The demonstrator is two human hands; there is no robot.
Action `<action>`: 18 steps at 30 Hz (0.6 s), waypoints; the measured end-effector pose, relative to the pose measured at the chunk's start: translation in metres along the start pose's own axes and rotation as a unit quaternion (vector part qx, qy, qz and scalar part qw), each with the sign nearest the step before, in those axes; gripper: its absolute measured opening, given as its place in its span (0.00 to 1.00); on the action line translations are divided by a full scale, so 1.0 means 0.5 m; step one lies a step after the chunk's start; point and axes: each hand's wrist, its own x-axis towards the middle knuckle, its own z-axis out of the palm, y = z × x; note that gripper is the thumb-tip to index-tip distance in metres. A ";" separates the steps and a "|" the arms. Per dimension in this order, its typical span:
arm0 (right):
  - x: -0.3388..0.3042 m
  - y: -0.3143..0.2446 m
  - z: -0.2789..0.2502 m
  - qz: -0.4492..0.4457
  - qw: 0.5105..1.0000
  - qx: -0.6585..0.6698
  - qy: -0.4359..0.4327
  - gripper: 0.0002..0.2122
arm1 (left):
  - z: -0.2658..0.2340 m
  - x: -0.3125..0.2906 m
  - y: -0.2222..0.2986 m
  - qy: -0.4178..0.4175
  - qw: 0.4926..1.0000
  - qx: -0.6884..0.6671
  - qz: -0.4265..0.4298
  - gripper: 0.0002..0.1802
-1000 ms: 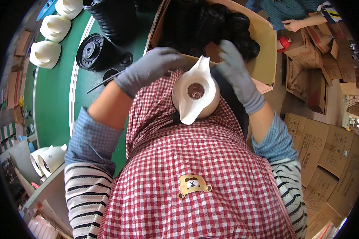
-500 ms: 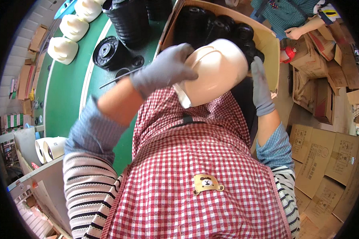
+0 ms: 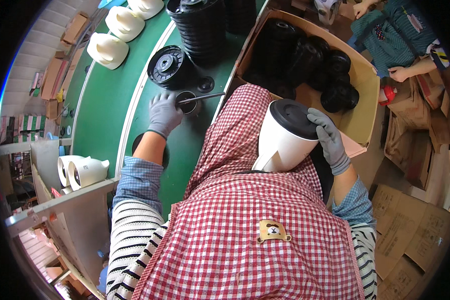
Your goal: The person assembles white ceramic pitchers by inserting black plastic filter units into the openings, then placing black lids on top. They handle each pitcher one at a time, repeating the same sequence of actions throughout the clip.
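Observation:
A cream kettle body (image 3: pixel 280 142) lies upside down against my red checked apron, its black round base (image 3: pixel 295 117) facing up. My right hand (image 3: pixel 330 137), in a grey glove, grips it at the base rim. My left hand (image 3: pixel 164 112), also gloved, reaches out over the green table (image 3: pixel 110 100) beside a small black cup (image 3: pixel 186 101), and its fingers touch a thin metal tool (image 3: pixel 200 98) that lies across the cup.
A cardboard box (image 3: pixel 362 85) of black round parts stands ahead on the right. Stacks of black discs (image 3: pixel 200 25) and a single disc (image 3: pixel 167 65) sit on the table. Cream kettle bodies (image 3: pixel 107 50) ride the green belt; more (image 3: pixel 87 170) rest on a left shelf. Another person's arm (image 3: pixel 410 70) is at upper right.
The kettle body turned over, so its black base now faces up. My left hand let go of it and moved out to the tool by the cup. My right hand took hold of the kettle.

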 end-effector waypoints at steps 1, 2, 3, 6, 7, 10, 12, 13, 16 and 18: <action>0.002 -0.006 0.001 -0.011 0.999 -0.050 0.011 0.14 | -0.001 0.009 -0.013 -0.051 0.998 -0.024 -0.022 0.20; 0.004 -0.017 -0.005 -0.016 0.994 -0.106 0.022 0.14 | 0.004 0.015 -0.018 -0.106 0.992 -0.053 -0.042 0.20; 0.015 -0.031 -0.014 -0.051 0.983 -0.168 0.048 0.15 | 0.007 0.020 -0.020 -0.162 0.982 -0.079 -0.060 0.20; 0.104 -0.082 -0.053 -0.151 0.934 -0.312 0.090 0.17 | -0.062 0.023 -0.008 -0.176 0.941 -0.264 -0.113 0.16; 0.142 -0.119 -0.062 -0.182 0.922 -0.332 0.082 0.18 | -0.104 0.036 0.003 -0.177 0.940 -0.271 -0.108 0.15; 0.232 -0.237 -0.055 -0.290 0.846 -0.447 -0.023 0.24 | -0.235 0.096 0.096 -0.148 0.913 -0.377 0.047 0.13; 0.265 -0.261 -0.059 -0.271 0.817 -0.503 -0.074 0.24 | -0.297 0.186 0.213 -0.170 0.876 -0.426 0.148 0.13; 0.279 -0.264 -0.067 -0.225 0.822 -0.513 -0.098 0.23 | -0.318 0.221 0.269 -0.211 0.860 -0.434 0.163 0.13; 0.284 -0.240 -0.143 -0.034 0.888 -0.421 -0.184 0.16 | -0.322 0.300 0.390 -0.310 0.838 -0.390 0.225 0.15; 0.251 -0.200 -0.192 0.028 0.941 -0.294 -0.167 0.16 | -0.319 0.293 0.451 -0.309 0.852 -0.352 0.236 0.15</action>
